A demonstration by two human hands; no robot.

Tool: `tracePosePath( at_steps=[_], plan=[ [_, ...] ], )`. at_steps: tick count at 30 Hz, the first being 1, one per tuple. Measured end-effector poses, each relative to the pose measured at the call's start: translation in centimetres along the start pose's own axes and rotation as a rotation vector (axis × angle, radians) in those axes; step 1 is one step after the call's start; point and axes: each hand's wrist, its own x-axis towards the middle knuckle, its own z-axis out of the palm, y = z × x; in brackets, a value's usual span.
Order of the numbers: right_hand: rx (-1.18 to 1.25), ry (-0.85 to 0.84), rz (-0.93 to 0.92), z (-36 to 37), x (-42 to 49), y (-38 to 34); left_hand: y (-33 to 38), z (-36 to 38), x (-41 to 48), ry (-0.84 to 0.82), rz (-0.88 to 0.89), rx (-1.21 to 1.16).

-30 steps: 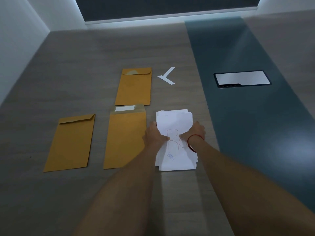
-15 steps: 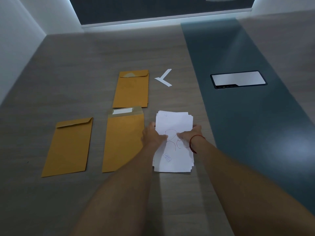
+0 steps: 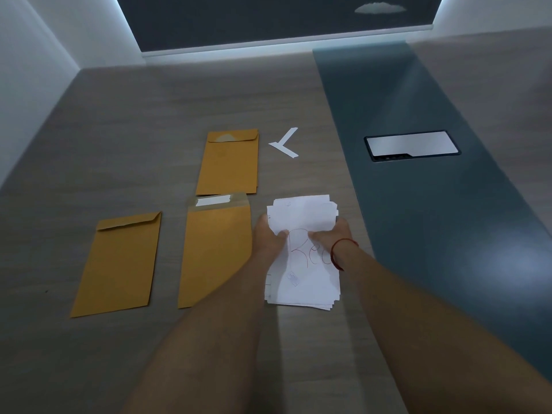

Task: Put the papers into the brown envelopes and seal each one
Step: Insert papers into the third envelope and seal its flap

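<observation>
A stack of white papers (image 3: 301, 282) with red writing lies on the grey table. My left hand (image 3: 268, 237) grips its left edge and my right hand (image 3: 334, 236) grips its right edge, thumbs on top; the far part of the stack looks bent upward. Three brown envelopes lie to the left: one at the far left (image 3: 119, 264) with its flap down, a middle one (image 3: 215, 249) with its flap open and a white strip showing, and a farther one (image 3: 228, 162) with its flap down.
Two white paper strips (image 3: 283, 144) lie crossed beyond the papers. A dark blue band (image 3: 418, 204) runs along the table's right, with a flat rectangular panel (image 3: 412, 144) set in it. Walls close off the left and the far side.
Both hands have closed in on the sides of the paper stack and gathered its sheets together. The far end of the stack has lifted and bent toward me.
</observation>
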Motion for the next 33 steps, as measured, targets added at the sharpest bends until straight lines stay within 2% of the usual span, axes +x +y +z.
tracePosePath(
  at_steps=[5,9,13,18,21,24,29,33],
  plan=[
    [0.100,-0.015,0.039,-0.1,-0.2,0.0,0.2,-0.2,0.3,0.013,-0.067,-0.111],
    [0.097,0.046,0.032,-0.2,0.1,0.1,-0.4,-0.3,0.2,-0.042,-0.021,0.002],
    [0.056,0.090,0.018,0.2,0.3,0.3,-1.0,-0.1,-0.1,-0.029,-0.016,0.021],
    [-0.080,0.041,-0.023,0.4,0.1,-0.4,-0.5,-0.1,-0.1,0.012,-0.053,-0.041],
    [-0.033,-0.012,-0.032,0.2,0.0,-1.0,0.3,-0.6,-0.1,0.017,-0.097,-0.168],
    [0.042,-0.019,-0.029,0.0,-0.1,-1.4,0.7,-1.2,0.1,-0.058,-0.154,-0.238],
    [0.006,0.071,0.022,0.4,0.7,-0.1,0.4,-0.7,0.0,-0.124,-0.225,-0.182],
    [0.017,0.042,0.121,0.5,1.2,1.4,0.0,0.2,-0.2,-0.185,-0.246,-0.154]
  ],
)
